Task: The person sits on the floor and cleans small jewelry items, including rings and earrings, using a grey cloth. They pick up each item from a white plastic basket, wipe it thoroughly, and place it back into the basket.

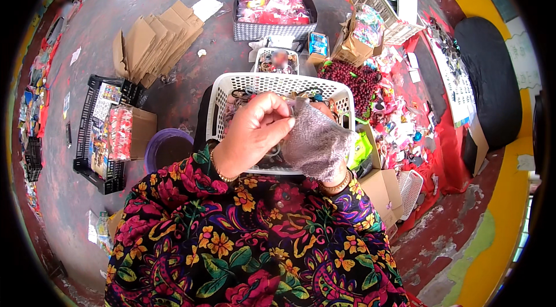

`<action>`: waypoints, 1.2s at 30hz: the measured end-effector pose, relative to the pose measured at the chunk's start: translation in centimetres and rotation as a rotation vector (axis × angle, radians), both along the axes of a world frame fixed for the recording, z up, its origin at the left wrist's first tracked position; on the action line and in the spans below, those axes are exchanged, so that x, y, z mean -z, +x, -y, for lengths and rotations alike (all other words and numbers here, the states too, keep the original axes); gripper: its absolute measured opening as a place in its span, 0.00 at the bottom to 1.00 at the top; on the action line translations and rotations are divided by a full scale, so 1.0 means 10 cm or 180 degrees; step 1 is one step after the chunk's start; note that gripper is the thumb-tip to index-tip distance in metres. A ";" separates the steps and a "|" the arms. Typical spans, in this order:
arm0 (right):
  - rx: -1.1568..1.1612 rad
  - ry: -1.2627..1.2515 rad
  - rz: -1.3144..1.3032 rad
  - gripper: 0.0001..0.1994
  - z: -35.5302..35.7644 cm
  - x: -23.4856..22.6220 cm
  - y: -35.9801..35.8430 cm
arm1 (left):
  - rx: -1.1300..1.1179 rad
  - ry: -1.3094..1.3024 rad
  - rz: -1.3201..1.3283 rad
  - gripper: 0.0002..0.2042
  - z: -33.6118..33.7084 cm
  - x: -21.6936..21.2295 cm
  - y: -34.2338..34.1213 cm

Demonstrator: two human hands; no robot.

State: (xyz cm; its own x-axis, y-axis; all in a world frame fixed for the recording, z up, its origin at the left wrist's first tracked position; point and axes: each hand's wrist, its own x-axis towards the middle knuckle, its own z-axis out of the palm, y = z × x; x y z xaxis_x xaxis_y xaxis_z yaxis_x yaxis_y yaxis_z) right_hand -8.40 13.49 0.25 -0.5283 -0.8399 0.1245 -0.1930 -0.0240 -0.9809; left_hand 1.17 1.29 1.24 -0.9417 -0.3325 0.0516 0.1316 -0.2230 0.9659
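Observation:
A soft grey-brown piece of plush fabric [315,139] hangs in front of me, above the white perforated basket [223,82]. My left hand [255,130] pinches its upper left edge between thumb and forefinger. Behind the cloth is my right hand [335,175]; the fabric drapes over most of it, with only the wrist and a bit of a finger showing at the top. How its fingers lie is mostly hidden. Inside the basket, partly covered by my hands, lie several small ring-like items in mixed colours.
Beyond the basket stand a small white basket [259,59] and a grey bin [272,31] of pink packages. Flattened cardboard [153,46], a black crate [95,177] and a purple bucket [152,151] are on the left. Dark red beads [350,84] and an open carton [379,191] sit at right.

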 end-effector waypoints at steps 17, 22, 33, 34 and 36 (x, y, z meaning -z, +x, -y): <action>0.0269 -0.0432 0.1873 0.14 -0.18 0.10 -0.01 | 0.0247 0.0041 0.0049 0.05 -0.08 -0.07 0.00; 0.0579 0.0385 -0.1617 0.14 -0.17 0.05 0.02 | 0.0276 -0.0849 0.0104 0.07 -0.13 -0.03 0.01; 0.0881 0.0923 -0.3028 0.09 -0.12 0.12 -0.06 | 0.0309 -0.0642 -0.0118 0.09 -0.16 0.11 -0.22; 0.0958 0.1039 -0.2945 0.10 -0.11 0.10 -0.07 | 0.0296 -0.0476 -0.0029 0.09 -0.14 0.08 -0.22; 0.1099 0.1278 -0.2778 0.12 -0.10 -0.12 -0.08 | 0.0263 -0.0129 0.0150 0.09 -0.12 0.03 -0.22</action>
